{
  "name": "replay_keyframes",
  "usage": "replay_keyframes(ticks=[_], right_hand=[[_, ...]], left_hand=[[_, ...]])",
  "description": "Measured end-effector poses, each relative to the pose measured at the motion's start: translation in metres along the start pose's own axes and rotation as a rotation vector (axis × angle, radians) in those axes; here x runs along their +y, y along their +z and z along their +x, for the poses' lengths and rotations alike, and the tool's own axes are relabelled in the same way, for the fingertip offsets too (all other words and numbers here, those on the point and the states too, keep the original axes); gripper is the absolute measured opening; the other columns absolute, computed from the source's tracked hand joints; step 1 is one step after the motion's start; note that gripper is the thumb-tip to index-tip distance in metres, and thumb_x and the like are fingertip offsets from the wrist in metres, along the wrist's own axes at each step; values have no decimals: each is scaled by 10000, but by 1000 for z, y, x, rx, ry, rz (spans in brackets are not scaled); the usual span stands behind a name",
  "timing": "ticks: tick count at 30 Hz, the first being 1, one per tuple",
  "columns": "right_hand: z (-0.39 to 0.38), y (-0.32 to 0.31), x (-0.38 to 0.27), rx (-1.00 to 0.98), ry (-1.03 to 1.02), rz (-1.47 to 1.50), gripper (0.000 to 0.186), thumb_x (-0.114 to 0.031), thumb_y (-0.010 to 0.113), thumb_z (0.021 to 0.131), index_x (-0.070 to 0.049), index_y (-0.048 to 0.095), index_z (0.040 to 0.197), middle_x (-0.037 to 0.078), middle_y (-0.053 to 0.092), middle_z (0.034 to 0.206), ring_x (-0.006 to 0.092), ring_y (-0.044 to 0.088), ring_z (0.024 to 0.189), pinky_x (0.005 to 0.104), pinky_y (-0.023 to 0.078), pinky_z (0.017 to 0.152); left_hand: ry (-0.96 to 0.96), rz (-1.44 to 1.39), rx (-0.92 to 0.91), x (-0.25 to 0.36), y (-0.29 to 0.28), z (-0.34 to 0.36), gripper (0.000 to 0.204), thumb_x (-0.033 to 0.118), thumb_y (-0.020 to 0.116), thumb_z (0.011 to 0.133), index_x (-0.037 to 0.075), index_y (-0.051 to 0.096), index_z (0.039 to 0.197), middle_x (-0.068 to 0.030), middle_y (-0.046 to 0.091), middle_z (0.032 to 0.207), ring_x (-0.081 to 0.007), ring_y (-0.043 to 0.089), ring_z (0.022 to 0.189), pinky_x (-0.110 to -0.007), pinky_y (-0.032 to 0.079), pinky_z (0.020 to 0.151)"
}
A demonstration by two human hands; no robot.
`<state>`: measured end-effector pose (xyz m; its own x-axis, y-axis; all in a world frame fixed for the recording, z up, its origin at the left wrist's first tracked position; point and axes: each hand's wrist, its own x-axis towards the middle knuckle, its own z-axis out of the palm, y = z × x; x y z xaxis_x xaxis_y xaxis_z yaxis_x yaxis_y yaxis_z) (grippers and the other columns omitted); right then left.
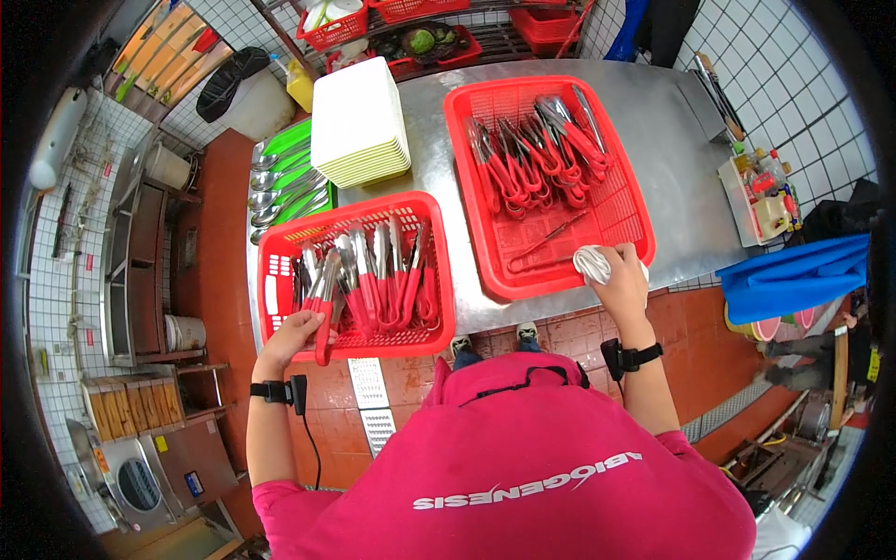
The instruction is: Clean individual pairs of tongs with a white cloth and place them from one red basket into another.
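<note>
Left hand (297, 334) grips tongs (327, 303) over basket rim (401, 350); right hand (620, 278) clutches white cloth (592, 265); steel tabletop (681, 196) extends rightward.

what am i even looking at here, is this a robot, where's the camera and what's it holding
No robot here: these are a person's two bare hands, each with a black band at the wrist. There is just one picture, from a wide fisheye camera worn on the head and looking down, which is why straight edges curve near the rim.

In front is a metal table. On it stand a left red basket and a larger right red basket, both holding red-handled tongs. Behind the left one are a stack of white trays and some metal spoons on something green.

The left hand grips a pair of tongs at the left basket; the right hand holds a bunched white cloth by the right basket's near edge.
</note>
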<state>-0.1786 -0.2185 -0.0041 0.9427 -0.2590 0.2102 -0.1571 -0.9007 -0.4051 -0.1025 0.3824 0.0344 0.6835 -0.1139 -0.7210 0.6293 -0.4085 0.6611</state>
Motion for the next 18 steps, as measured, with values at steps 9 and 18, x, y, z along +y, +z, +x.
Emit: replay_keyframes(ticks=[9,18], right_hand=[[-1,1,1,3,-4,7,491,-189,915,717,-171,754,1180,90,636,1120,344,684,1010,471,568,836],[0,1,1,8,-8,5,486,-186,914,716,-164,755,1174,87,641,1120,343,683,1009,466,568,842]], left_hand=[[4,71,-114,-1,-22,34,317,284,550,1144,3,633,1265,-127,782,1117,-216,772,1019,-368,610,951],[102,8,-90,-16,-32,22,300,257,566,1136,-12,615,1260,-151,785,1118,-219,774,1051,-327,599,963]])
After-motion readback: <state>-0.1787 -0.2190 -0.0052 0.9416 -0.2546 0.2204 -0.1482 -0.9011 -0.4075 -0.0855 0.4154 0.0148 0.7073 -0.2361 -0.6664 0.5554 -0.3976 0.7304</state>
